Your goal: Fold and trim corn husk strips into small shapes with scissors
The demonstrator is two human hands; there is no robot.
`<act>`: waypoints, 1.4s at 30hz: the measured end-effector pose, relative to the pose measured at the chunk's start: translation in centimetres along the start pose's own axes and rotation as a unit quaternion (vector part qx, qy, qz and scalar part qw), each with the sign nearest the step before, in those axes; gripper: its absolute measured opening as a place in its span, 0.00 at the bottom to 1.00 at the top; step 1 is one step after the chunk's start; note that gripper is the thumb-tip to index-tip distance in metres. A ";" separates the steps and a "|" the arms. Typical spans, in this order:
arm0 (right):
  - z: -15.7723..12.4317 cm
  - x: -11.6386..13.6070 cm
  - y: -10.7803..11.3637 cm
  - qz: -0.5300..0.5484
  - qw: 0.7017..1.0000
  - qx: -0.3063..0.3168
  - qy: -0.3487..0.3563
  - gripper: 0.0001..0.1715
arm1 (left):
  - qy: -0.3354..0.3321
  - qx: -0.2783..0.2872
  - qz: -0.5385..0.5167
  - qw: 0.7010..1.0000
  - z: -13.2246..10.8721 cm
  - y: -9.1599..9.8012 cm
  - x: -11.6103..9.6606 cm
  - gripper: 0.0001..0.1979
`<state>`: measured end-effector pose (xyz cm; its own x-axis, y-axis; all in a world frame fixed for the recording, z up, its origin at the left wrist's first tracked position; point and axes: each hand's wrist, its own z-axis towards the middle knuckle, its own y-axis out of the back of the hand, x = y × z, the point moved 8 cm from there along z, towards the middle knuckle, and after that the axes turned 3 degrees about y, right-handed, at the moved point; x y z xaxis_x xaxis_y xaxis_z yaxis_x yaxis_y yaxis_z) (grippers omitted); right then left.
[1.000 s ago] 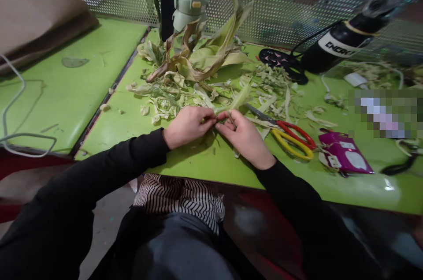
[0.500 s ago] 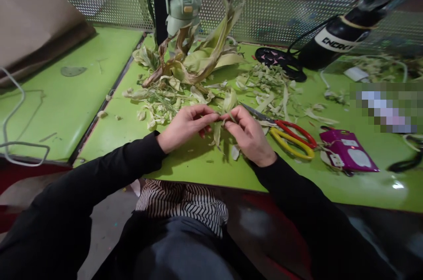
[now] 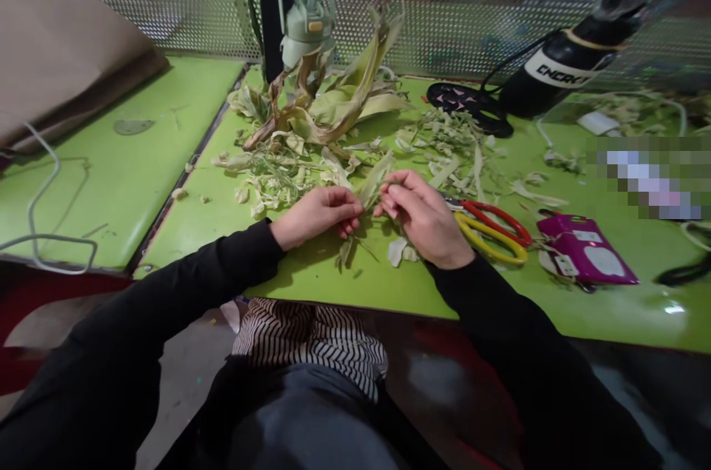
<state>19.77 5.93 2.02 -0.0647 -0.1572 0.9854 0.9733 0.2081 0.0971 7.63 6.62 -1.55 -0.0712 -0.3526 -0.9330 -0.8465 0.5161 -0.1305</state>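
Note:
My left hand (image 3: 326, 217) is closed in a pinch on a pale green piece of corn husk (image 3: 375, 180); one part stands up past the fingertips and a darker end hangs below. Just to the right, my right hand (image 3: 430, 222) is closed too, with a thin greenish strip showing at its fingertips. A small gap separates the two hands above the green table (image 3: 300, 270). Scissors (image 3: 494, 233) with red and yellow handles lie beside my right hand, their blades partly hidden by it. Beyond the hands rests a heap of large, partly browned corn husks (image 3: 333, 111).
Shredded husk (image 3: 444, 133) is scattered behind the hands. A pale green bottle (image 3: 308, 26) stands at the back near a perforated screen (image 3: 183, 4). To the right are a black bottle-shaped item (image 3: 561, 70) labelled ENERGY and a purple device (image 3: 589, 252). Brown paper (image 3: 67, 48) sits left.
My hands have come apart; my right hand has moved slightly right and away from the left. The husk piece now stays with my left hand, and the view has shifted slightly.

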 end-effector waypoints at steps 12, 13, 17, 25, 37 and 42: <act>1.6 3.4 0.0 -0.131 0.984 -0.005 0.119 0.13 | -0.135 -0.003 0.293 0.947 -1.0 -1.1 -1.7 0.06; 1.6 4.1 1.0 -0.198 0.970 -0.042 0.137 0.15 | -0.103 0.004 0.244 0.964 -0.7 -0.9 -1.3 0.08; 0.1 6.0 3.4 -0.386 0.894 -0.136 0.184 0.10 | 0.006 0.020 0.053 0.998 0.0 -0.4 0.0 0.09; -0.7 2.7 0.0 -0.403 0.907 0.059 0.106 0.09 | 0.024 -0.002 -0.046 0.999 0.2 0.4 0.1 0.05; -0.6 2.2 -0.8 -0.351 0.925 0.105 0.100 0.13 | 0.004 -0.023 -0.069 0.997 0.1 0.7 -0.3 0.04; -0.4 2.8 -0.6 -0.306 0.940 0.073 0.135 0.07 | -0.097 -0.009 0.022 0.995 -0.3 0.3 -1.6 0.05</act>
<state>19.13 5.01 4.68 -0.5250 -0.5253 0.6696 0.7301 0.1264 0.6716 7.34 7.08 0.03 -0.0065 -0.1716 -0.9851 -0.8540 0.5134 -0.0838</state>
